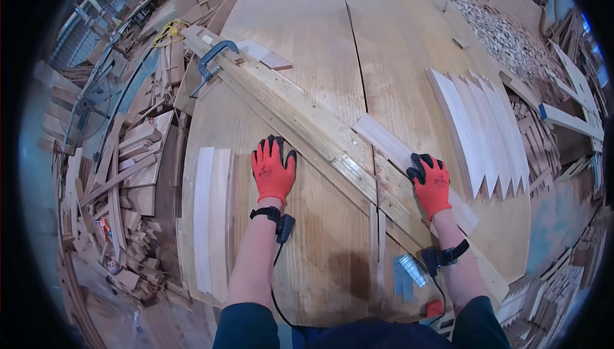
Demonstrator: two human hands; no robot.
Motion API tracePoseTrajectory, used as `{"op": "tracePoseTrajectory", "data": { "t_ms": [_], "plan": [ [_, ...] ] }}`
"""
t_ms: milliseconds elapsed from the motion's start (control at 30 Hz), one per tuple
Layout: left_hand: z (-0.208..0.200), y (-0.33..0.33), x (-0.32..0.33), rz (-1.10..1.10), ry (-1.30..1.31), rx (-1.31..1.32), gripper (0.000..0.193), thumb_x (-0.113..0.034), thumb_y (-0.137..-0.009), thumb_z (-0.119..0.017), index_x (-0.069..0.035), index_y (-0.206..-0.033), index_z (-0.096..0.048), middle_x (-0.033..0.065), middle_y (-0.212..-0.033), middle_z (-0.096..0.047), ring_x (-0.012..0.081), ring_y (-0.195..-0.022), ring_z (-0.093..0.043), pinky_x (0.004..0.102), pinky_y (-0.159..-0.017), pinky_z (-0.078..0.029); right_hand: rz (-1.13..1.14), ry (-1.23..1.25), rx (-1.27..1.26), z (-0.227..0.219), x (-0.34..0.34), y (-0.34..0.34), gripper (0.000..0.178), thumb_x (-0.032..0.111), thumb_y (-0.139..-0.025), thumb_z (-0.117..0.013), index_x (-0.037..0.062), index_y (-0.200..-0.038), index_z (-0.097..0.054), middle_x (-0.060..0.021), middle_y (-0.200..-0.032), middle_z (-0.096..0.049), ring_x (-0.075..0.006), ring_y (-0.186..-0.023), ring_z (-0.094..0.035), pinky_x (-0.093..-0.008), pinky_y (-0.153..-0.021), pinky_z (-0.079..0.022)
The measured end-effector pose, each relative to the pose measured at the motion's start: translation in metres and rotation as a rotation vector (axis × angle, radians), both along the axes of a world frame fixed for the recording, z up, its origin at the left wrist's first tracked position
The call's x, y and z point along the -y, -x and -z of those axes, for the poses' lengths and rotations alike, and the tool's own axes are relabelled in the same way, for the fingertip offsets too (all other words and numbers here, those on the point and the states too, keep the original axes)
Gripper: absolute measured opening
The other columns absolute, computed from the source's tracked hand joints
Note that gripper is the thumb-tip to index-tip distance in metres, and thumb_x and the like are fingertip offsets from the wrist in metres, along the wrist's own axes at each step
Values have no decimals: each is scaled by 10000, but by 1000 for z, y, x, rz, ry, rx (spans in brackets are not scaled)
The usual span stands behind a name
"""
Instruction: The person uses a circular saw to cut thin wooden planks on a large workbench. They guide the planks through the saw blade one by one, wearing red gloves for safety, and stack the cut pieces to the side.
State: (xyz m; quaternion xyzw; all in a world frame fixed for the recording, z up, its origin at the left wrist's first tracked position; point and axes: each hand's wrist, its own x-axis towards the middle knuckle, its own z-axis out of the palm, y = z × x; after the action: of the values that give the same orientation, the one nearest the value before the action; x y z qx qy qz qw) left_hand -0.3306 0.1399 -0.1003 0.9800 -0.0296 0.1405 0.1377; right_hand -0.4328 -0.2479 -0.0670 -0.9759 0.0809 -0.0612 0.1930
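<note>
My left hand [273,168], in a red glove with black fingertips, lies on the wooden tabletop [326,247] with its fingers stretched and slightly apart, holding nothing. In a matching glove, my right hand [431,181] grips a short pale wooden board [387,142]; the glove covers the board's middle. This board lies slanted along the far right side of a long wooden guide rail [281,106] that crosses the table diagonally. A blue clamp [208,61] fixes the rail's far left end. Two pale strips [212,221] lie left of my left hand.
Several pale boards with pointed ends [476,135] lie side by side at the right. Near my right wrist sit a grey metal piece [404,279] and a small red block [434,309]. Scrap wood [137,157] is piled left of the table, with offcuts [499,36] at far right.
</note>
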Motion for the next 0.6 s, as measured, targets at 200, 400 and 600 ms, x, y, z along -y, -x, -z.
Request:
{"op": "tracePoseTrajectory", "data": {
  "t_ms": [200, 400, 600],
  "plan": [
    [18, -11, -15, -2, -5, 30, 604, -413, -932, -607, -76, -1425, -520, 168, -1517, -477, 360, -1436, -375, 531, -1205, -225, 55, 40, 51, 23, -17, 6, 474, 173, -832, -708, 68, -1290, -641, -134, -1404, -554, -387, -1295, -468, -499, -1110, -367],
    [39, -21, -23, 26, -26, 66, 598, -423, -942, -594, -74, -1422, -520, 162, -1512, -479, 355, -1430, -380, 533, -1203, -227, 97, 12, 128, 63, -37, 8, 461, 189, -875, -674, 66, -1316, -624, -147, -1416, -564, -397, -1308, -470, -501, -1135, -347],
    [54, -20, -19, 50, -37, 136, 572, -418, -967, -553, -80, -1427, -516, 148, -1520, -474, 355, -1427, -383, 532, -1202, -229, 131, 61, 198, 84, -38, 7, 458, 182, -871, -675, 71, -1313, -633, -141, -1424, -567, -381, -1326, -473, -483, -1146, -344]
  ]
}}
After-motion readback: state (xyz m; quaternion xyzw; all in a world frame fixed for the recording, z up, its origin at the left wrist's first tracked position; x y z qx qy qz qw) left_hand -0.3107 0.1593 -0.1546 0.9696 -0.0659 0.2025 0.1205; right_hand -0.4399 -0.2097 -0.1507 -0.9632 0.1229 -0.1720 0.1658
